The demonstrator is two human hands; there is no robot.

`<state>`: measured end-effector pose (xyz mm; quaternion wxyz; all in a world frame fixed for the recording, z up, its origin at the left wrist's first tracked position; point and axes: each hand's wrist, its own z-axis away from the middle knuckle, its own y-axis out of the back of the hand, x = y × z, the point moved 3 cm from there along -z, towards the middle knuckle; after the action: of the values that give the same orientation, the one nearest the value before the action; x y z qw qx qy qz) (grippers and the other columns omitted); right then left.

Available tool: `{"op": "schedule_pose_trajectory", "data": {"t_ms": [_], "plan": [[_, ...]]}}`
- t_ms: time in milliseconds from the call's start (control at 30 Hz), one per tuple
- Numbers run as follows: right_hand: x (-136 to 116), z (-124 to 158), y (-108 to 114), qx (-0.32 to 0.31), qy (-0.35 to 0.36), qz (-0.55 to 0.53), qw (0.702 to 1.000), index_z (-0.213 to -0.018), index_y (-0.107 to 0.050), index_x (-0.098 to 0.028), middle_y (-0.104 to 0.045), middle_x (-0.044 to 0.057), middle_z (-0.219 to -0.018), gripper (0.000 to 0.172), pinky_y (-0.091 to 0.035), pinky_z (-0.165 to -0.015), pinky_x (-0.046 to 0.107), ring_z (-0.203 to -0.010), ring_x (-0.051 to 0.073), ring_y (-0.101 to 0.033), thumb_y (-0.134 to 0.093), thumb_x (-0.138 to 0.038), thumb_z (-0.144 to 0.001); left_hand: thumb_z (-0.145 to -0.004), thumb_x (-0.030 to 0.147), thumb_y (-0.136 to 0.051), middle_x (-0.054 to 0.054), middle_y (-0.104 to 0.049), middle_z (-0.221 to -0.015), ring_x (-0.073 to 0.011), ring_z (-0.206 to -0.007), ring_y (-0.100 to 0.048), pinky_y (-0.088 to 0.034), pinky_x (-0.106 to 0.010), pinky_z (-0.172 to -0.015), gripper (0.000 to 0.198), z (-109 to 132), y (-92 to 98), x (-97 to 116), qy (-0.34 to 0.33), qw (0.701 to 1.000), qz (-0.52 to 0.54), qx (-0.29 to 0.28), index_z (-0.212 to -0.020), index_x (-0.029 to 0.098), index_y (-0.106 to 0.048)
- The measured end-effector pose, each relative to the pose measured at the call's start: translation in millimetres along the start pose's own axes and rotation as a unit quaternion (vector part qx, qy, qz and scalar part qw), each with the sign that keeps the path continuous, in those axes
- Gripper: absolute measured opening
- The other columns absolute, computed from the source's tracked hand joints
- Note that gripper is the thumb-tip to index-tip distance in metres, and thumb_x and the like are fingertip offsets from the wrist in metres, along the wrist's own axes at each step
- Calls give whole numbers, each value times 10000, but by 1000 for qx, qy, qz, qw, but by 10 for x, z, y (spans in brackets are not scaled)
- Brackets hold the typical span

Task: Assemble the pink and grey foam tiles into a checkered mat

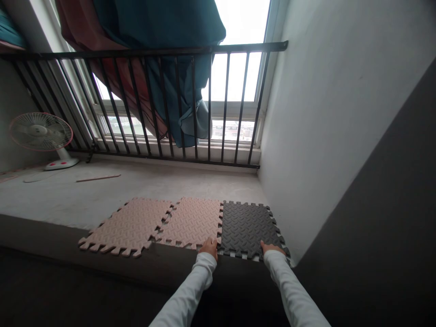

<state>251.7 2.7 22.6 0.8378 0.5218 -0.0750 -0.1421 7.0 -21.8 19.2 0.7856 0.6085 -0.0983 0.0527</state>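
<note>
Concrete floor (136, 190) is stretching beneath a black iron railing (146, 51). Two pink foam mats (192, 222) and a dark grey foam mat (247, 229) are lying interlocked on it. The left hand (208, 248) is resting at the middle mat's near edge, the right hand (272, 248) at the grey mat's; whether the fingers (269, 247) are grasping cannot be determined.

Worn: one long-sleeved top in plain white matte cloth. Left white cloth sleeve (189, 293) shows soft creases near the cuff; right white cloth sleeve (289, 288) lies smoother along the forearm. Both cuffs end at the wrist. Left hand (209, 248) and right hand (272, 248) are bare.
</note>
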Motion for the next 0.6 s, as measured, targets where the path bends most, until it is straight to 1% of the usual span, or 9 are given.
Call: {"op": "schedule_pose_trajectory", "data": {"t_ms": [100, 200, 367, 500, 600], "plan": [[4, 24, 11, -15, -47, -6, 999, -1090, -532, -183, -517, 155, -1147, 506, -365, -835, 416, -1074, 232, -469, -130, -366, -844, -735, 165, -411, -98, -466, -1109, -186, -999, -472, -397, -286, -826, 430, -8, 4, -50, 5, 1000, -2, -1, -1161, 224, -434], [-2, 51, 27, -22, -73, -13, 997, -1103, -521, -135, -491, 170, -1176, 554, -352, -860, 380, -1098, 221, -448, -97, -378, -843, -735, 166, -409, -97, -460, -1124, -187, -1003, -472, -396, -286, -824, 446, -8, 12, -67, 8, 1000, -8, -15, -1178, 226, -419], [-16, 84, 45, -28, -83, -20, 996, -1111, -513, -151, -485, 153, -1189, 553, -344, -862, 392, -1119, 222, -426, -88, -380, -842, -735, 167, -398, -108, -460, -1132, -203, -1015, -465, -392, -297, -828, 444, -15, 41, -24, 15, 1000, -19, -18, -1177, 202, -425], [-25, 105, 57, -32, -81, -23, 996, -1140, -489, -126, -472, 144, -1207, 552, -324, -890, 360, -1137, 216, -406, -91, -366, -843, -728, 166, -399, -127, -463, -1130, -225, -1020, -461, -381, -310, -843, 433, -26, 54, 32, 17, 999, -22, -17, -1158, 165, -447], [-24, 119, 63, -32, -82, -25, 996, -1143, -486, -118, -471, 148, -1206, 561, -327, -889, 346, -1140, 211, -402, -87, -372, -841, -719, 168, -411, -135, -452, -1148, -233, -1027, -456, -377, -310, -846, 452, -26, 55, 79, 15, 999, -18, -23, -1170, 151, -436]]}}
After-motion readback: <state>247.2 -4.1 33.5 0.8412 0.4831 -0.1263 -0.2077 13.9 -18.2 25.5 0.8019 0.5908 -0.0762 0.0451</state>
